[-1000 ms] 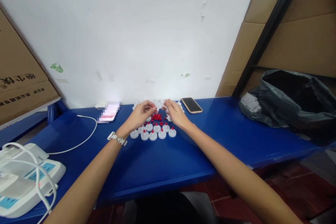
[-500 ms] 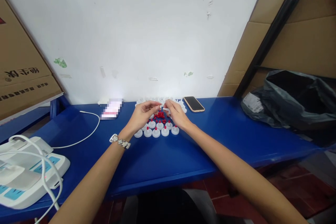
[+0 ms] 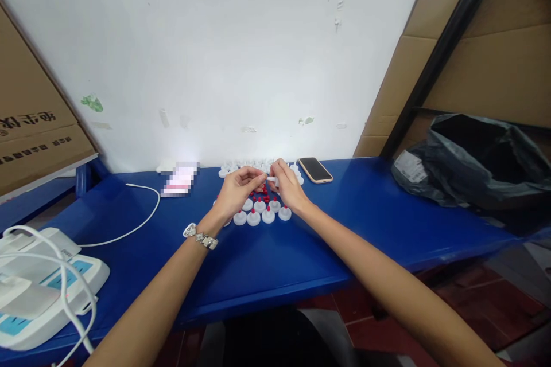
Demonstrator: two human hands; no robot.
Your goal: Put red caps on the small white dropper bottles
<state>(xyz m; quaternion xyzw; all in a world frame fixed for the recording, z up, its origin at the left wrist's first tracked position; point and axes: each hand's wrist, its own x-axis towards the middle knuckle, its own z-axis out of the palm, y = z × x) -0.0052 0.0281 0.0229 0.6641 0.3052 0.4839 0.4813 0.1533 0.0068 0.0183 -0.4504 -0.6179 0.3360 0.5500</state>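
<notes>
A: Nearest, at the left edge of the blue table [image 3: 267, 264]: a white device [image 3: 38, 292] with a looped cable [image 3: 64, 275]. Both forearms reach in over the bare middle; a metal watch [image 3: 201, 236] on the left wrist.

B: And the hands?

A: Left hand [image 3: 235, 190] and right hand [image 3: 287, 186] meet fingertip to fingertip above rows of white caps with red tips [image 3: 260, 211]. Right grip is pinched shut on a small white cap [image 3: 272, 180]. Left fingers are pinched together at it, probably on a red piece, too small to tell.

B: Why held up there?

A: Likely so both hands can work the cap just over the loose red pieces [image 3: 263, 190].

B: Farther back?

A: More white caps [image 3: 241, 165] by the wall, a phone [image 3: 315, 170] beside them, a black bag [image 3: 473, 160] to the right, cardboard [image 3: 495, 63] behind.
</notes>
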